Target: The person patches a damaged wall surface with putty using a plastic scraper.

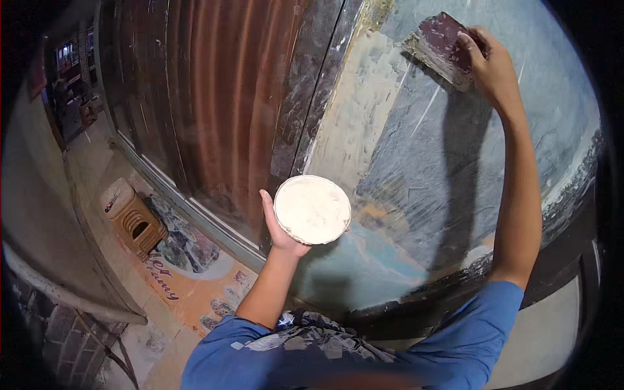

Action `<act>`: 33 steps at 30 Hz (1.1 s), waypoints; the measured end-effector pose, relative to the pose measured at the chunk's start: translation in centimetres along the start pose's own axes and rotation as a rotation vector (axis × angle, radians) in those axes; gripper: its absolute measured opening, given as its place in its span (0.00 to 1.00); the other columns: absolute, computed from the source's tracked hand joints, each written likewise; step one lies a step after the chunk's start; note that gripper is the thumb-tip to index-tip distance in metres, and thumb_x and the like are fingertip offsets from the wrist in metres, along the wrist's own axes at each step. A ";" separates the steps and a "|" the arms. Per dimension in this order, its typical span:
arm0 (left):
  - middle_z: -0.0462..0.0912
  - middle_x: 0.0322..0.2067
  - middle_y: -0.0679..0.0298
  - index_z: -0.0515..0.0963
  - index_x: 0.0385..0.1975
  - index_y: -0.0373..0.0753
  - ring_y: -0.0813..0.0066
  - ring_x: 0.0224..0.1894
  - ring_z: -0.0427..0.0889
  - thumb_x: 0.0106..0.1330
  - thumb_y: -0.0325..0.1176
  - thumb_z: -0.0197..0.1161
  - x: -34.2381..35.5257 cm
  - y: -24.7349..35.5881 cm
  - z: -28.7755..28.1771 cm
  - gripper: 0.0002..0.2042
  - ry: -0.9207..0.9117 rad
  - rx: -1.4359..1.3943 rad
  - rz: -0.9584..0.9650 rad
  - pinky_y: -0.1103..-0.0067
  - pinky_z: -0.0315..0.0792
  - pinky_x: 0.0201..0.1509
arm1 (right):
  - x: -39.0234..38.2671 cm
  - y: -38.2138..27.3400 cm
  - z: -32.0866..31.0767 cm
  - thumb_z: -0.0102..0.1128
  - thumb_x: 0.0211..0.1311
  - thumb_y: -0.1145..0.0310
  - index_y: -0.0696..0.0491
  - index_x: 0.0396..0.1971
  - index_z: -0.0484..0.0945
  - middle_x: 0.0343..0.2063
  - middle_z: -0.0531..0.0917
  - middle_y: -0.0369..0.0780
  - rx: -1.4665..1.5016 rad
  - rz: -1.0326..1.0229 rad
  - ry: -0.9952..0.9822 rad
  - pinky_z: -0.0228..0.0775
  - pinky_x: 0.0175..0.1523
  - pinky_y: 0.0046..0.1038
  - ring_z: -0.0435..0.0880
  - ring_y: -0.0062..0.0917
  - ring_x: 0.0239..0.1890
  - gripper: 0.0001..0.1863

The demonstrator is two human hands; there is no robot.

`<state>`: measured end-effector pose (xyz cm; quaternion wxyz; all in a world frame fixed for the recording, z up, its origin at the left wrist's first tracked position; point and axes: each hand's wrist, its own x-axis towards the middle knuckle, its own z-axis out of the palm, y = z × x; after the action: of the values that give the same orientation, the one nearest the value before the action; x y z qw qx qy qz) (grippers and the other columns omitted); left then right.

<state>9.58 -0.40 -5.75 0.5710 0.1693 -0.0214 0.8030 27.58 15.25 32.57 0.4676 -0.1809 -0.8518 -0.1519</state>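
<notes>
My left hand [278, 229] holds a round plate [312, 209] covered in white putty, level in front of the wall. My right hand [491, 65] is raised high and grips a wide scraper [441, 47] with a dark red blade. The scraper's edge presses on the grey-blue wall [429, 162], beside a pale patch of spread putty [356, 117]. My right arm casts a dark shadow down the wall.
A rusty corrugated metal shutter [208, 97] stands left of the wall, with a dark post [312, 91] between them. A stack of brown plastic stools [132, 218] sits on the floor at left, beside a printed sheet [195, 273]. A brick edge [58, 325] is at lower left.
</notes>
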 end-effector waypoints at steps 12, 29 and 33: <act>0.73 0.61 0.50 0.68 0.63 0.37 0.47 0.59 0.75 0.64 0.76 0.35 -0.7 0.0 -0.4 0.46 0.071 -0.011 0.055 0.50 0.72 0.61 | -0.7 -1.9 0.4 0.57 0.70 0.63 0.58 0.45 0.79 0.36 0.86 0.47 -0.013 0.032 -0.026 0.74 0.47 0.31 0.86 0.35 0.38 0.14; 0.67 0.65 0.49 0.64 0.66 0.42 0.36 0.61 0.71 0.63 0.76 0.37 -2.0 0.2 -0.4 0.45 0.104 -0.077 0.070 0.29 0.65 0.53 | -2.3 -1.4 1.2 0.58 0.70 0.63 0.57 0.44 0.79 0.32 0.85 0.48 -0.137 0.066 -0.083 0.73 0.44 0.32 0.84 0.36 0.35 0.13; 0.69 0.63 0.49 0.66 0.65 0.42 0.36 0.60 0.71 0.62 0.77 0.37 -2.1 0.1 -0.9 0.45 0.076 -0.044 0.074 0.30 0.66 0.53 | -1.0 -0.7 0.6 0.58 0.69 0.64 0.58 0.43 0.79 0.31 0.84 0.47 0.015 0.061 0.015 0.73 0.42 0.31 0.84 0.34 0.34 0.13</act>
<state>9.92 -2.14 -7.22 0.5448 0.1252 -0.0238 0.8288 27.31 14.68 31.34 0.4796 -0.2022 -0.8435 -0.1327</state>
